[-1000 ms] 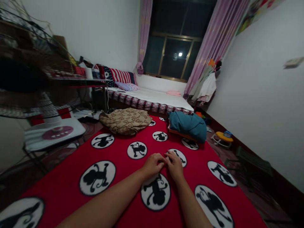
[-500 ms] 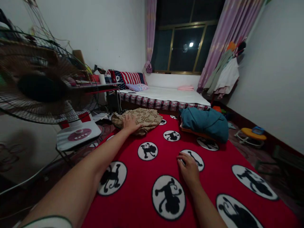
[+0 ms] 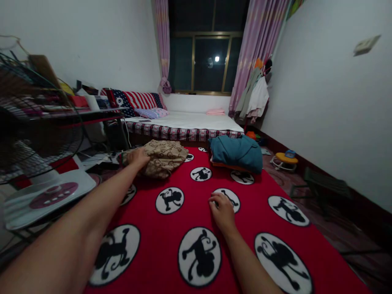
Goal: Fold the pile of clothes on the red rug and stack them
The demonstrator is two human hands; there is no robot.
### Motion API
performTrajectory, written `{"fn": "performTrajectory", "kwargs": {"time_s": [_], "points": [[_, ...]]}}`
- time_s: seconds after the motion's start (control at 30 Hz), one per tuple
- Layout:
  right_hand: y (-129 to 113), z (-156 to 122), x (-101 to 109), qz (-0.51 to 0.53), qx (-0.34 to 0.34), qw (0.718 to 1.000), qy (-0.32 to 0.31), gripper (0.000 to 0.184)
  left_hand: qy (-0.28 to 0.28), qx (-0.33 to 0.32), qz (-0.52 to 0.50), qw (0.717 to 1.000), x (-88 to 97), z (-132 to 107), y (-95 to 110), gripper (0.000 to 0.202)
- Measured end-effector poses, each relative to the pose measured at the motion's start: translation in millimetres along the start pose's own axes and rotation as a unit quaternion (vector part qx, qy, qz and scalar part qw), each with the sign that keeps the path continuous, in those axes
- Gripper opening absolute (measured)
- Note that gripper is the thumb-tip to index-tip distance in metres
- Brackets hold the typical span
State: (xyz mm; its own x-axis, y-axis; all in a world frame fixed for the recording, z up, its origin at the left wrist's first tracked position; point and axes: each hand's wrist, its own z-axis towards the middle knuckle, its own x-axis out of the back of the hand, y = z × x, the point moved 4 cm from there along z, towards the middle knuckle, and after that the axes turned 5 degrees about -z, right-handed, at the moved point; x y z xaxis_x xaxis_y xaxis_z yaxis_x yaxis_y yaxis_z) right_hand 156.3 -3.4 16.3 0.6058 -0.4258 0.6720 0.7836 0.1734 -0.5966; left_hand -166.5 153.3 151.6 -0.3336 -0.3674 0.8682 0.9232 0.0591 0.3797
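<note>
My left hand point(image 3: 138, 158) reaches far forward to the near left side of a tan cloth with a brown pattern point(image 3: 163, 157). Its fingers, partly blurred, are bent into the cloth, which lies bunched in soft folds. On the red blanket point(image 3: 147, 245) with its black monkey figures in white circles rests my right hand point(image 3: 223, 210). Its fingers are loosely curved, with the thumb apart and nothing held. Farther off, to the right, lies a folded teal garment point(image 3: 235, 153) stacked over something orange.
An electric fan point(image 3: 39, 163) stands close on the left, near a cluttered desk point(image 3: 107, 110). A bed with a white top point(image 3: 190, 118) is under the window. To the right are a yellow stool point(image 3: 286, 158), a dark folding stool point(image 3: 326, 181) and hanging clothes point(image 3: 257, 96).
The view has turned right, so the scene sits farther left. My left hand has shifted slightly left on the cloth, its spread fingers now bent. My right hand stays on the blanket.
</note>
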Motion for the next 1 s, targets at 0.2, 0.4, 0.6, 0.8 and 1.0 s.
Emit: {"fn": "performTrajectory", "kwargs": {"time_s": [0.2, 0.4, 0.6, 0.8, 1.0], "points": [[22.5, 3.8, 9.9, 0.325, -0.149, 0.928, 0.105, 0.038, 0.17, -0.204, -0.066, 0.962, 60.6, -63.9, 85.3, 0.046], [68.1, -3.8, 57.5, 0.583, -0.212, 0.777, 0.104, 0.066, -0.306, -0.458, -0.09, 0.83, 15.2, -250.1, 51.4, 0.047], [56.6, 8.8, 87.4, 0.551, -0.163, 0.816, 0.069, 0.056, -0.365, -0.322, -0.176, 0.856, 83.1, -276.5, 15.8, 0.021], [-24.8, -1.6, 84.7, 0.277, -0.009, 0.956, -0.096, 0.054, -0.072, -0.249, -0.142, 0.955, 73.5, -184.2, -6.9, 0.043], [-38.5, -46.7, 104.1, -0.07, 0.066, 0.977, -0.19, 0.035, -0.184, -0.059, -0.18, 0.964, -7.2, -133.1, -34.9, 0.08]]}}
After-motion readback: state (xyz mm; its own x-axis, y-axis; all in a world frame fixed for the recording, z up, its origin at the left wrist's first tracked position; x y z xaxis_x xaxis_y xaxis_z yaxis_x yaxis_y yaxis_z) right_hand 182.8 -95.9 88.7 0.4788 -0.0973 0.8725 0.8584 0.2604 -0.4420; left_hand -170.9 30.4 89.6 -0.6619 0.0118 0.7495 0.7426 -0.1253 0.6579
